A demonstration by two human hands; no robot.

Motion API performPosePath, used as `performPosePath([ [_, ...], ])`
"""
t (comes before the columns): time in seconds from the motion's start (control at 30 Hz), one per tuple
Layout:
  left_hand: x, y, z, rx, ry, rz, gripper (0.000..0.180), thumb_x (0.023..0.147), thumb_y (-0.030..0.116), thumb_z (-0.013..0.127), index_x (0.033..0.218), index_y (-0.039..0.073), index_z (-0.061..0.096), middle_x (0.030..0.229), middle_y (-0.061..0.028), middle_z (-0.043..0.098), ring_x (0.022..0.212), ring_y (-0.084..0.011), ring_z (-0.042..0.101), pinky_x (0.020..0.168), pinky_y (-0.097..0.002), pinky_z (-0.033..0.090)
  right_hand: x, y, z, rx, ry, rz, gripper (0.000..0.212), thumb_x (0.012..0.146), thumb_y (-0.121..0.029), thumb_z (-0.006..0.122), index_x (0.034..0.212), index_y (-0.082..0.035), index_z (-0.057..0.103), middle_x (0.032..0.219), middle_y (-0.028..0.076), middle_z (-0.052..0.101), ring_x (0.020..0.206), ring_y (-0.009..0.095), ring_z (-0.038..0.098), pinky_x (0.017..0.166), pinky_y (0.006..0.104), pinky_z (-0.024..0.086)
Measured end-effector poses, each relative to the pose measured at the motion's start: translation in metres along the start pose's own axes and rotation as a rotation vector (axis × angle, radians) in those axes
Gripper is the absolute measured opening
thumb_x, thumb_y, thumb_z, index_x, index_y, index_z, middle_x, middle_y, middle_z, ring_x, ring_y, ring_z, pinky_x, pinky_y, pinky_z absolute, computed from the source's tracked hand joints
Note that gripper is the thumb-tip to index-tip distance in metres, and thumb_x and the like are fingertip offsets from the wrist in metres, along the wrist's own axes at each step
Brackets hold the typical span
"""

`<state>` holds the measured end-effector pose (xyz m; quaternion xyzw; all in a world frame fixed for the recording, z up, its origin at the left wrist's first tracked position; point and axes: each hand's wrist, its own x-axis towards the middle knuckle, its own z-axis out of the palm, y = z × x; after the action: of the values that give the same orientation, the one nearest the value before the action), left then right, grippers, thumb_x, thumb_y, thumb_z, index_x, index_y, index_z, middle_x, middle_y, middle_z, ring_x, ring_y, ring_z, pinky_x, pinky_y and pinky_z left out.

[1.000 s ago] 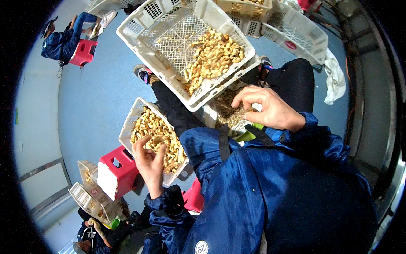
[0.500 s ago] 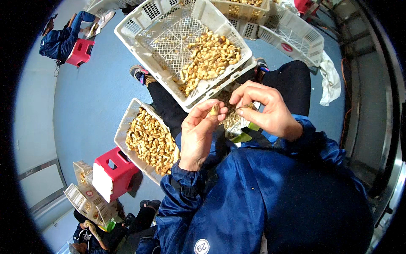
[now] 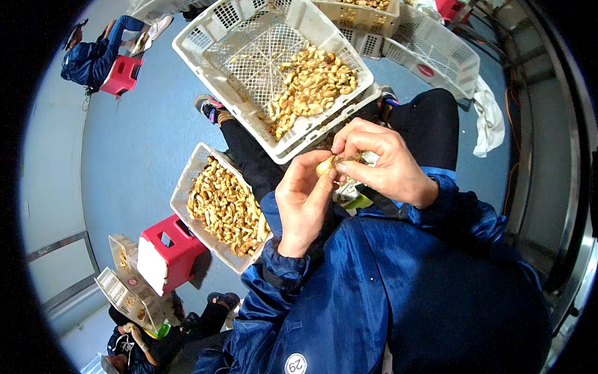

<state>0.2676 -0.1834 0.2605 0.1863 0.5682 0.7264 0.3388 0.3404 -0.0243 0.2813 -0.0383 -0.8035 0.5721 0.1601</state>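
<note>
Since the frame half a second back, the left hand (image 3: 302,199) has shifted a little toward the wearer's right, and its fingertips have closed the gap to the right hand (image 3: 386,165), which stays in nearly the same place. Head view: both hands meet over the lap, just beyond the front of the blue jacket (image 3: 336,274). Between them is a small, pale mushroom-like piece (image 3: 325,166), gripped by the left thumb and fingers, with its rounded end showing toward the left hand. Its long axis seems to run across from the left fingertips toward the right ones, tipped slightly up at the right, though much of it is covered. Neither hand is clearly nearer: the piece sits in the left grip, and the right fingertips stand at its far end. The right thumb and forefinger are drawn together there; whether they pinch the piece or only touch it, I cannot tell. Straight beyond the hands stands the large white crate (image 3: 255,68), with a heap of similar pieces (image 3: 317,81) against its near right side. Left of the left hand, and well apart from it, a smaller white crate (image 3: 180,190) holds a fuller load of whole-looking pieces (image 3: 227,206), next to a red stool (image 3: 177,265).
</note>
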Motion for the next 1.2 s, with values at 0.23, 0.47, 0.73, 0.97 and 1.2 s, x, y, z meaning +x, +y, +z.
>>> performPosePath([
  [0.23, -0.002, -0.003, -0.002, 0.004, -0.024, 0.049, 0.021, 0.089, -0.002, 0.061, 0.108, 0.000, 0.052, 0.102, -0.0095, 0.064, 0.086, -0.0137, 0.063, 0.075, -0.0250, 0.052, 0.000, 0.001, -0.002, 0.074, 0.048, 0.128, 0.004, 0.080, -0.001, 0.064, 0.080, 0.000, 0.060, 0.083, 0.006, 0.062, 0.080, 0.013, 0.059, 0.072, 0.0279, 0.047],
  [0.47, 0.004, -0.004, -0.008, -0.022, -0.015, 0.041, 0.017, 0.090, -0.003, 0.058, 0.106, -0.001, 0.055, 0.110, -0.0131, 0.064, 0.092, -0.0157, 0.063, 0.079, -0.0264, 0.051, -0.002, 0.007, -0.006, 0.036, 0.084, 0.055, 0.007, 0.078, -0.002, 0.065, 0.082, 0.001, 0.061, 0.081, 0.007, 0.061, 0.078, 0.014, 0.060, 0.071, 0.0283, 0.048],
  [0.73, 0.003, 0.004, -0.030, 0.142, 0.095, 0.078, 0.017, 0.092, 0.001, 0.055, 0.109, 0.000, 0.059, 0.106, -0.0111, 0.065, 0.094, -0.0161, 0.063, 0.082, -0.0284, 0.051, 0.000, 0.012, -0.011, -0.079, 0.028, 0.030, 0.012, 0.074, 0.001, 0.064, 0.074, 0.001, 0.052, 0.082, 0.008, 0.057, 0.080, 0.018, 0.057, 0.073, 0.0301, 0.045],
  [0.97, -0.042, 0.032, -0.173, 1.328, 0.640, 0.207, 0.035, 0.077, -0.005, 0.052, 0.110, 0.003, 0.062, 0.110, -0.0140, 0.062, 0.119, -0.0284, 0.050, 0.106, -0.0403, 0.033, -0.006, 0.036, -0.025, -0.152, -0.169, 0.140, 0.012, 0.073, -0.009, 0.063, 0.075, 0.000, 0.055, 0.074, 0.013, 0.055, 0.071, 0.031, 0.057, 0.063, 0.0378, 0.045],
  [1.2, 0.048, 0.020, -0.102, 0.871, 0.151, 0.004, 0.020, 0.091, 0.007, 0.054, 0.109, -0.001, 0.062, 0.100, -0.0088, 0.067, 0.093, -0.0154, 0.062, 0.084, -0.0277, 0.048, -0.003, 0.049, -0.027, -0.098, -0.116, 0.121, 0.011, 0.074, -0.010, 0.061, 0.075, 0.000, 0.055, 0.074, 0.014, 0.054, 0.069, 0.031, 0.056, 0.062, 0.0393, 0.044],
])
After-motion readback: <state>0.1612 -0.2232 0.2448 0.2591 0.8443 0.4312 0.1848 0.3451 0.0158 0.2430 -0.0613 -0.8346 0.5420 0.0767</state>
